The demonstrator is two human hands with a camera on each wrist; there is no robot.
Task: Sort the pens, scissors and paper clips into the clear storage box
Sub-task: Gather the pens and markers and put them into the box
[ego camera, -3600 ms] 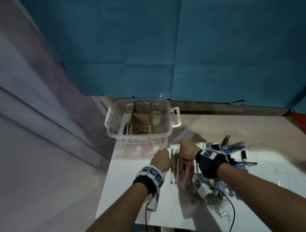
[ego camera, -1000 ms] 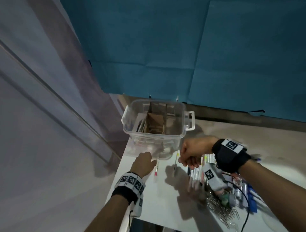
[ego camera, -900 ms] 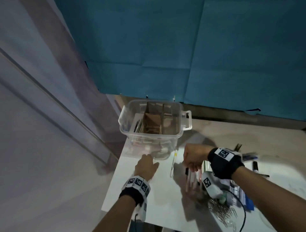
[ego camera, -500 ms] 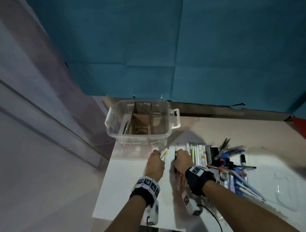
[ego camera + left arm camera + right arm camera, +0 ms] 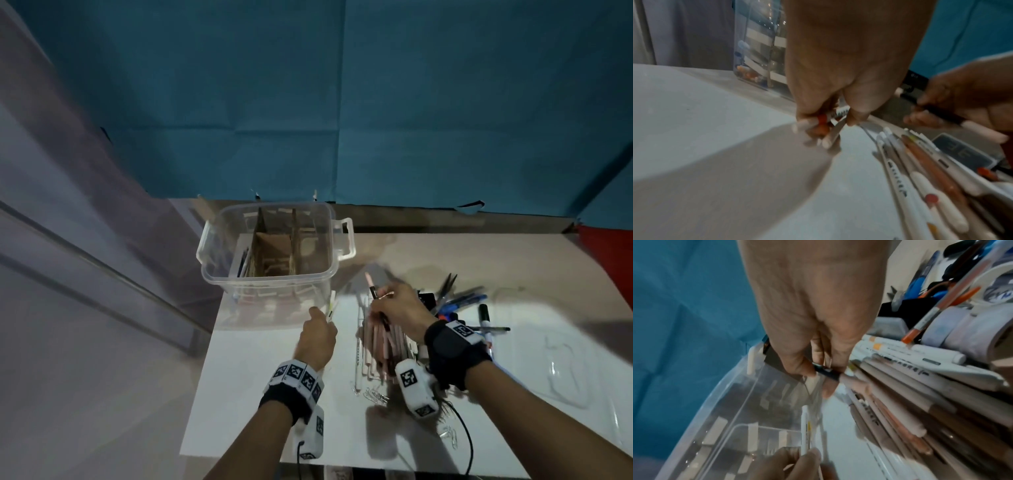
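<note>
The left hand point(image 5: 317, 337) grips white pens point(image 5: 331, 306) near the clear storage box point(image 5: 270, 253) at the tabletop's point(image 5: 428, 442) far left corner. The right hand point(image 5: 399, 310) pinches a black-and-pink pen point(image 5: 376, 297) above the pen pile point(image 5: 380, 346).

The left hand point(image 5: 842, 65) hides most of the pens point(image 5: 826, 120) it grips. Pens inside the clear box point(image 5: 270, 284) are too blurred to count.

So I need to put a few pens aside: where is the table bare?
Bare table lies left of the left hand, in front of the clear box. Far right is mostly free too. The pen pile by the right hand is crowded.
</note>
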